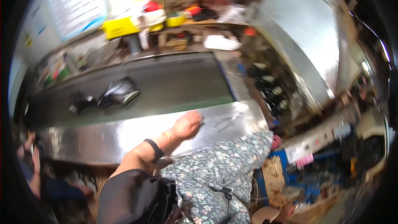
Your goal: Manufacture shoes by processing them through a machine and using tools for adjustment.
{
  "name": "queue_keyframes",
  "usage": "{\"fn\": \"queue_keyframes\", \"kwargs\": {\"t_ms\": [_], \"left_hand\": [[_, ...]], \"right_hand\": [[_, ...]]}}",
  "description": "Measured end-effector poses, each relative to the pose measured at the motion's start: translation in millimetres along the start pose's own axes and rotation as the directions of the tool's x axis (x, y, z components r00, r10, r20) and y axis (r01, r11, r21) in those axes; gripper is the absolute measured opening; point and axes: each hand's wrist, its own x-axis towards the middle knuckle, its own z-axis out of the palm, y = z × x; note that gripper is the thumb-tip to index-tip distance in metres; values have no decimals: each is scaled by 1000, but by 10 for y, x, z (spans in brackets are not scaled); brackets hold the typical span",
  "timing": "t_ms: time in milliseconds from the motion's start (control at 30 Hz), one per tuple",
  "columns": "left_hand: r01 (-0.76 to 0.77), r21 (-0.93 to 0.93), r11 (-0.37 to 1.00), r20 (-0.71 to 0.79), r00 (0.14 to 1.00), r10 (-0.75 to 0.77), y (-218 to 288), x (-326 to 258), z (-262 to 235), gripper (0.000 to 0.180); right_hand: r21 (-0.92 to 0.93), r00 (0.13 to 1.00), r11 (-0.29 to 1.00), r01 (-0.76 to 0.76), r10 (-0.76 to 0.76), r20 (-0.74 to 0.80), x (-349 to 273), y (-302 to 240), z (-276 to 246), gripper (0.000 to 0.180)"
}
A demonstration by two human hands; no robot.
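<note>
My left hand (188, 124) rests at the bare metal tabletop (89, 139), close to the belt's near edge. Its fingers are curled in, and a small dark bit shows at the fingertips, too blurred to name. Low at the right, beyond my flowered apron (219, 161), is my right hand (287, 211); motion smears its fingers, and whether it holds anything is unclear. On the dark conveyor belt (178, 74) lie a black shoe (120, 91) with a pale sole edge and a smaller dark piece (81, 102), which looks like another shoe.
Behind the belt runs a cluttered shelf with a yellow box (120, 28). A large sheet-metal hood (302, 37) stands at the right, beside a rack of dark items (267, 85). Another person's hands (35, 157) show at the left edge. Blue equipment (282, 161) stands low at the right.
</note>
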Motion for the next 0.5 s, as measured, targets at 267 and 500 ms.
{"fn": "queue_keyframes", "kwargs": {"t_ms": [267, 500], "left_hand": [[930, 365, -46, -695, 238, -679, -1629, -1691, -2441, 71], [995, -95, -17, -474, -60, -879, -2185, -2542, -3332, 73]], "right_hand": [[83, 931, 975, 205, -221, 292, 169, -1707, 528, 42], [159, 925, 987, -7, -54, 376, -3, -2193, 626, 43]]}}
